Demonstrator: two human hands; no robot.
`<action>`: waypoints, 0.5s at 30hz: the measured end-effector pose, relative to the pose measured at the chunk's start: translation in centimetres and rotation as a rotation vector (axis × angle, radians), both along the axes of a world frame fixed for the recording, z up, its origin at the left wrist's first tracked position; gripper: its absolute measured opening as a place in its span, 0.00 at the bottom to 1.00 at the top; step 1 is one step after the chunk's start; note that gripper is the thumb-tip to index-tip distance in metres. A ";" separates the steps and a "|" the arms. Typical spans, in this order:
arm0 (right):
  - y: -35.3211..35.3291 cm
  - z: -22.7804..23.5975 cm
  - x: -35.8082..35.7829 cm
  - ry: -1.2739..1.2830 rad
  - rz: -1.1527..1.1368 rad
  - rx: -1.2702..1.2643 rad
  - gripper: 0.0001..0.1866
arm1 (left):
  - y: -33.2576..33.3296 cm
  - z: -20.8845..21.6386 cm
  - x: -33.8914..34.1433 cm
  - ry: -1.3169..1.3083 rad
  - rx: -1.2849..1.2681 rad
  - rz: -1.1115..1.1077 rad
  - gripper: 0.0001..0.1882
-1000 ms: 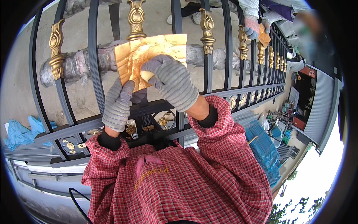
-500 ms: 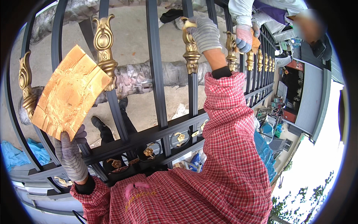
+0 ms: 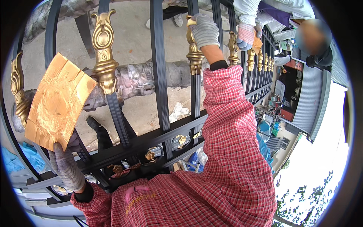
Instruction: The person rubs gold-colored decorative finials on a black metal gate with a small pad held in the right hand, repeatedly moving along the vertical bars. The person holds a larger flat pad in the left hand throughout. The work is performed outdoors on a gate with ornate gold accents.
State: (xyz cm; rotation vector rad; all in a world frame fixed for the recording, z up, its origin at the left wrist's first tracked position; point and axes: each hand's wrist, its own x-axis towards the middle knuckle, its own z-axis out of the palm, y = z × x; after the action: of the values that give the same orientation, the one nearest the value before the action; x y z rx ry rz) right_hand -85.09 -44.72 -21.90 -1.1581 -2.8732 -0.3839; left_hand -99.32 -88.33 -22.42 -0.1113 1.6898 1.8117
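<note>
In my gloved left hand (image 3: 68, 164) is a gold-stained piece of cardboard (image 3: 58, 104), pinched at its lower corner, its face wrinkled and shiny. My gloved right hand (image 3: 206, 30) is closed at the top of a gold fence ornament (image 3: 195, 56). Its fingers press a small yellowish pad, like a bit of sponge, against that ornament; they mostly cover it. The ornament sits on an upright black bar of the metal fence (image 3: 159, 72). Between my hands stands another gold ornament (image 3: 104, 49), and one more (image 3: 18, 85) is at the far left.
At upper right, a co-worker's gloved hand (image 3: 245, 37) is by the row of ornaments, beside another orange-brown card (image 3: 257, 44). Below run black rails with gold flowers (image 3: 150, 155). Behind the bars lies a wrapped roll (image 3: 138, 79); blue sheeting (image 3: 36, 155) is at left.
My right hand has shifted slightly up and left on the same ornament. The cardboard in my left hand has moved a little left and down. A person's shoes now show beyond the bars.
</note>
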 end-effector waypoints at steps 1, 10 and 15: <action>0.0 -0.2 -0.3 -0.008 -0.005 0.017 0.13 | 1.0 0.8 0.2 0.062 -0.021 0.038 0.22; 1.0 -1.2 -0.5 -0.040 -0.084 0.078 0.13 | -2.1 -0.9 -0.7 -0.093 0.022 -0.090 0.24; 1.3 -1.1 -0.7 -0.219 0.084 0.084 0.13 | -0.3 0.3 0.0 0.027 0.036 -0.005 0.24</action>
State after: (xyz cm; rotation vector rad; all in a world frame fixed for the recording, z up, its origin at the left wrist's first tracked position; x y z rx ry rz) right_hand -85.81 -43.40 -23.02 -1.0389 -3.0418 -0.6607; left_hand -99.35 -88.66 -22.14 -0.0671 1.6736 1.8475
